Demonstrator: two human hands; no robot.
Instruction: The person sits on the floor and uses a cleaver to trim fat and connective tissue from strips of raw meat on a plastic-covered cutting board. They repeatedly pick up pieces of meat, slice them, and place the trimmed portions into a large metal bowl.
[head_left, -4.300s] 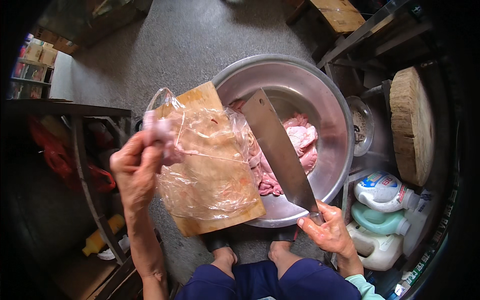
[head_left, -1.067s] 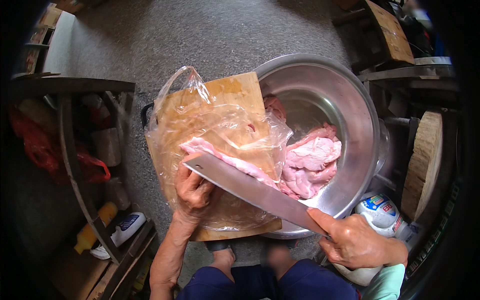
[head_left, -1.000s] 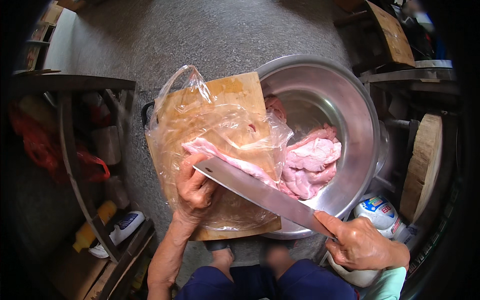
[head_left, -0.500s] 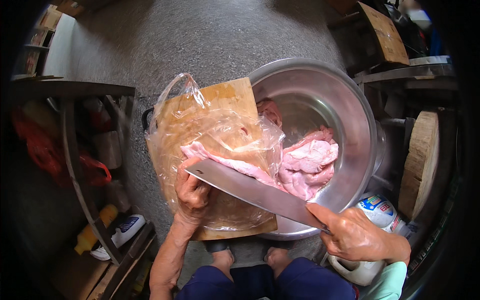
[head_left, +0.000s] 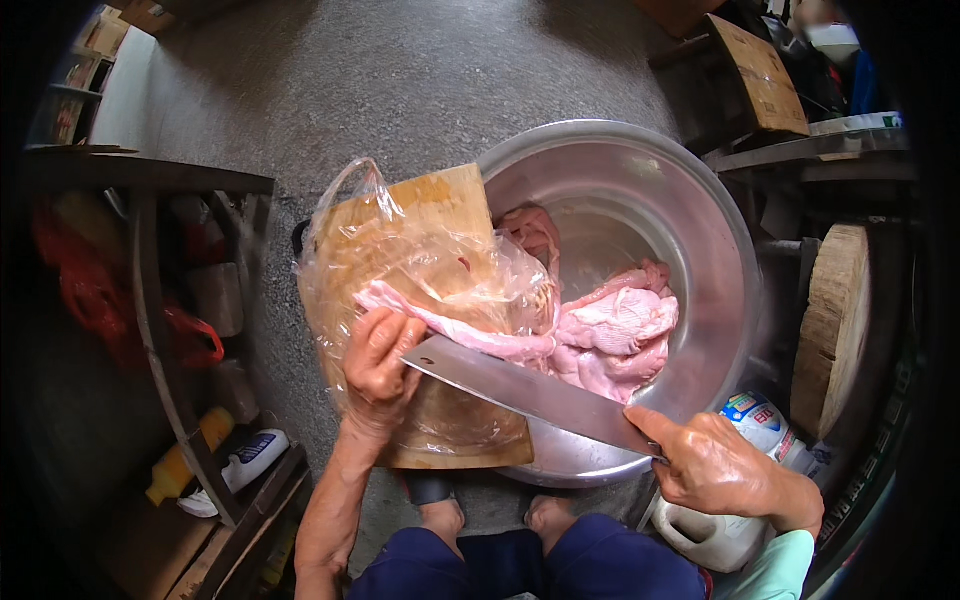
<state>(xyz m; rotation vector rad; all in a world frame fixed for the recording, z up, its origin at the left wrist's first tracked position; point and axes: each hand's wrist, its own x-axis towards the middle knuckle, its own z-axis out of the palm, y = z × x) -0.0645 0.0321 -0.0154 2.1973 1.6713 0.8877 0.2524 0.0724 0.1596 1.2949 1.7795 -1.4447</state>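
My right hand grips a large cleaver, its blade lying across the near part of a wooden cutting board. A clear plastic bag is spread over the board. On it lies a long strip of pale pink raw meat. My left hand presses down on the near end of that strip, right beside the blade's tip. The board rests over the left rim of a big steel basin that holds more pink meat.
A dark metal rack with bottles stands to the left. A round wooden chopping block leans at the right, with plastic jugs below it. A wooden stool sits at the far right. My feet are beneath the board on grey concrete.
The cleaver has come down from resting over the basin to lie across the meat strip. My left hand let go of the bag's edge and now presses on the meat.
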